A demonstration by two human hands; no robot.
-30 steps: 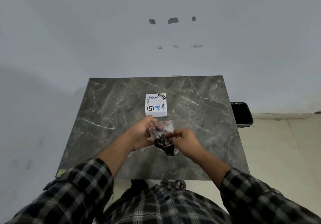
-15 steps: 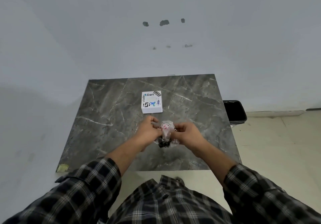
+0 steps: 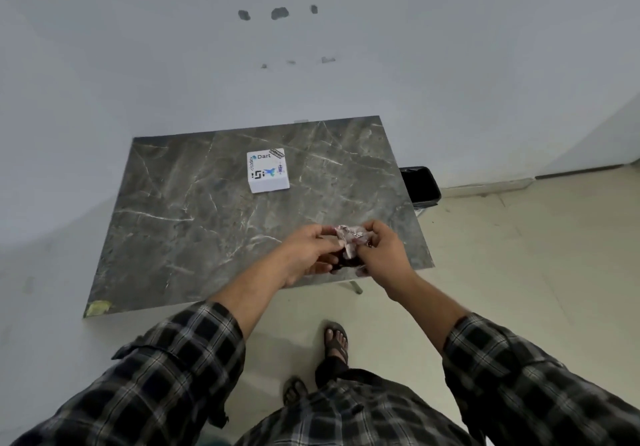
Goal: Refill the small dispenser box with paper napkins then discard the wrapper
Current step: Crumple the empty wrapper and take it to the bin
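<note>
The small white dispenser box (image 3: 267, 170), covered in stickers, sits closed on the dark marble table (image 3: 194, 224) towards its far side. A crumpled clear plastic wrapper (image 3: 349, 240) with pink and dark print is pinched between both hands above the table's near right corner. My left hand (image 3: 306, 255) grips its left side. My right hand (image 3: 382, 251) grips its right side. The wrapper's lower part is hidden behind my fingers.
A black bin (image 3: 419, 184) stands on the floor just past the table's right edge, against the white wall. My sandalled feet (image 3: 335, 340) are on the pale tiled floor in front of the table. A yellowish mark (image 3: 97, 307) sits at the table's near left corner.
Both hands have squeezed the wrapper into a tighter ball and carried it right, towards the table's near right corner. I have stepped back, so the table looks farther away.
</note>
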